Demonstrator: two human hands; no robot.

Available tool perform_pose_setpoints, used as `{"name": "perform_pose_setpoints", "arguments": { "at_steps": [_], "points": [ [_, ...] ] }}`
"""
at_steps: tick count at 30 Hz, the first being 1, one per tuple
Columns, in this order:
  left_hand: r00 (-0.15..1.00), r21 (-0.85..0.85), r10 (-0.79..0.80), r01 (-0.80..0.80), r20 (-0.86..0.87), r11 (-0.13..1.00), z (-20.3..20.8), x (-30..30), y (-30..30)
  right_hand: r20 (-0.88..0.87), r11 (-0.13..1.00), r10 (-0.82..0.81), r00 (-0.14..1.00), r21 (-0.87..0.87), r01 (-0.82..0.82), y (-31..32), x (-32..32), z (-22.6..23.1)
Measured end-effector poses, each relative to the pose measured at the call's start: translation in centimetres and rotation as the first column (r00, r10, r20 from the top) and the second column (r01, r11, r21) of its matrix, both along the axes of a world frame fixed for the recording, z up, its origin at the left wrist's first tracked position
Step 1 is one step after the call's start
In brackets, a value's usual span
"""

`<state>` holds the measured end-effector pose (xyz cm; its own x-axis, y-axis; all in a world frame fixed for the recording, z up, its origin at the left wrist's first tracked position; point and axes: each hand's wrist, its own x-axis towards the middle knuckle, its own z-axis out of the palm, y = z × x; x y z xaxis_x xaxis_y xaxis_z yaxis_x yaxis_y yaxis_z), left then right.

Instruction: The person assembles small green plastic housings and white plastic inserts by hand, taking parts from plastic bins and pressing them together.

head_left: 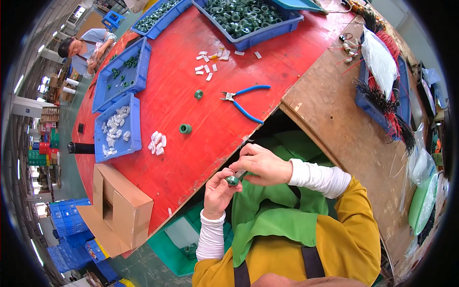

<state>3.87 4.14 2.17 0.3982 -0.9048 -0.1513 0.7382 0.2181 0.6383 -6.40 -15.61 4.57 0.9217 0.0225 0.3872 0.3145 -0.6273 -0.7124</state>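
My left hand (217,196) pinches a small dark green ring (232,181) between thumb and fingers, just over the table's near edge. From the right, my right hand (266,165) closes its fingers on a small white strip (240,173) at the ring's upper side. The fingers partly hide where strip and ring meet. On the red tabletop ahead lie a larger green ring (185,128), a smaller green ring (198,94) and a little pile of white pieces (157,143). Blue-handled pliers (230,96) lie with their handles spread, touched by neither hand.
Blue trays hold green rings (241,19) at the back and white pieces (114,129) at left. Loose white strips (209,68) lie mid-table. An open cardboard box (129,210) stands near left; a blue bin (404,91) of wires sits far right. Another person (88,48) works across the table.
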Motion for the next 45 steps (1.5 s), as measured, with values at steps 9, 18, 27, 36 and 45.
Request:
{"name": "perform_pose_setpoints", "arguments": {
  "at_steps": [9, 18, 27, 36, 45],
  "points": [
    [0.999, -0.023, -0.016, 0.017, 0.044, 1.0, 0.1, -0.1, 0.1, 0.096, 0.988, 0.152, 0.984, 0.026, -0.155, -1.4, 0.6, -0.1],
    [0.997, -0.072, -0.066, 0.069, 0.031, 0.995, -0.4, -0.8, -0.6, -0.049, 0.619, 0.327, 0.944, 0.765, -0.175, -0.4, 0.0, -2.0],
    [1.0, -0.086, -0.013, 0.014, 0.008, 0.996, -0.8, -0.7, -0.7, -0.044, 0.308, 0.368, 0.929, 0.948, -0.078, 0.8, 0.2, -2.2],
    [0.975, -0.167, 0.03, -0.068, -0.22, 0.984, -1.9, -1.1, -1.2, 0.008, 0.63, 0.089, 0.996, 0.774, -0.063, 2.1, 0.1, -2.9],
    [0.974, -0.048, 0.169, -0.178, -0.148, 0.983, -1.5, -1.1, -1.6, 0.061, 0.898, -0.29, 0.955, 0.363, 0.249, 2.5, -0.8, -1.0]
  ]
}}
